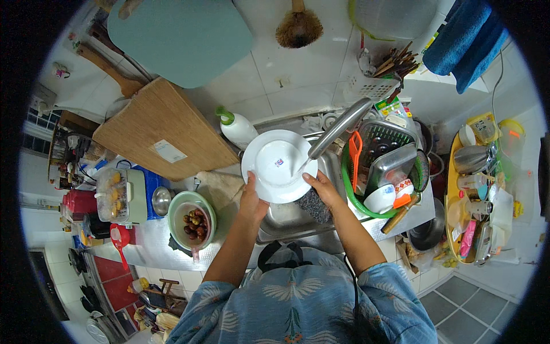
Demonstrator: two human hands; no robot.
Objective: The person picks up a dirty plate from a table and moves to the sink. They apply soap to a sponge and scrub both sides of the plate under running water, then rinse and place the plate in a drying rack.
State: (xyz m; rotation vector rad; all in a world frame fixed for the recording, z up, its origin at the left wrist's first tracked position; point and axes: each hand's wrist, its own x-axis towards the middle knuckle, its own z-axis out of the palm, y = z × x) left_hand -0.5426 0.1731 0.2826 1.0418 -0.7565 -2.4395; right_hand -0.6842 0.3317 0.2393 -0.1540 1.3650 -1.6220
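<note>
Both hands hold a white plate [275, 182] over the stainless steel sink [279, 228], its underside with a small printed mark facing me. My left hand [254, 198] grips the lower left rim, thumb on the face. My right hand [323, 189] grips the lower right rim and also has a dark grey scrubbing cloth [316, 206] hanging beneath it. Water runs from the metal faucet [339, 129] onto the plate. A white pump bottle [238, 131] with a green top stands behind the plate, to the left.
Right of the sink, a green basket [350, 195] holds bowls, a metal container and an orange utensil. A wooden cutting board [167, 129] leans at the left. Near the counter's front, a green bowl [172, 215] holds round brown fruit or nuts beside a beige cloth [221, 187].
</note>
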